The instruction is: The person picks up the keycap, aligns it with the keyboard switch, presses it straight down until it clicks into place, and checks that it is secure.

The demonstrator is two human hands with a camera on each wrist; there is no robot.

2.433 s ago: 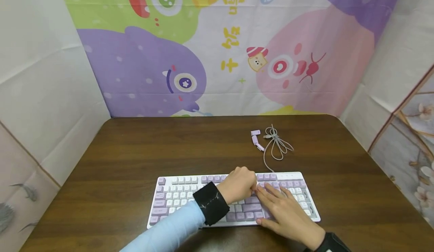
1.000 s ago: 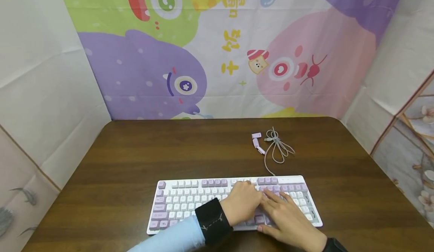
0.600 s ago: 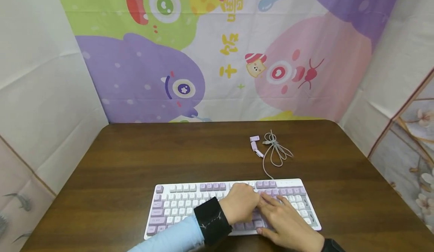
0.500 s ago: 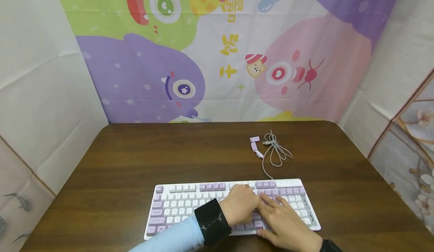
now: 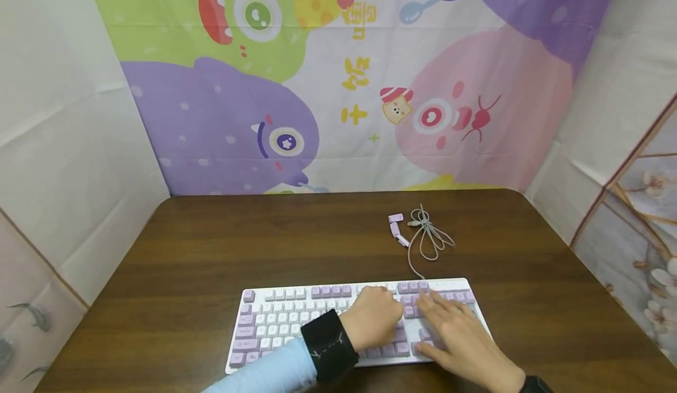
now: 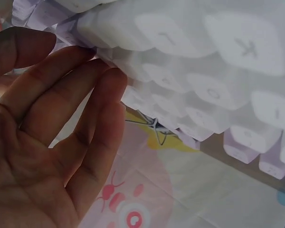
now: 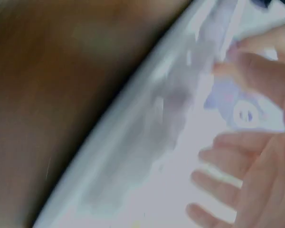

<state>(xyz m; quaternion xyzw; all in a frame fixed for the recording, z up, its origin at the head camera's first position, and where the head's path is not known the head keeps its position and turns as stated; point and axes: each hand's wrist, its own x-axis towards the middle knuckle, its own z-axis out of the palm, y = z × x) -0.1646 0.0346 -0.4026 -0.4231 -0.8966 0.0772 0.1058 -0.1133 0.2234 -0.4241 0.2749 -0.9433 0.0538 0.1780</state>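
Note:
A white keyboard (image 5: pixel 296 311) with white and lavender keycaps lies near the front of the table. My left hand (image 5: pixel 372 316) is over its right-middle part, the sleeved forearm crossing the lower keys. In the left wrist view, the left hand's slightly bent fingers (image 6: pixel 109 95) reach the keycaps, with the thumb apart from them and nothing visibly held. My right hand (image 5: pixel 460 328) spreads over the keyboard's right end, hiding most of the number pad. The right wrist view is blurred but shows spread fingers (image 7: pixel 223 185) holding nothing. Whether they touch the keys, I cannot tell.
Behind the keyboard, its pale cable (image 5: pixel 431 234) lies in a tied coil. Left of the coil are three small lavender pieces (image 5: pixel 395 228). The brown wooden table (image 5: pixel 264 234) ends at a cartoon-printed cloth (image 5: pixel 359 164), with pale cloth walls on both sides.
My right hand has moved right, away from the left hand, uncovering lavender keys between them. The left hand stays nearly in place. The head view has tilted slightly.

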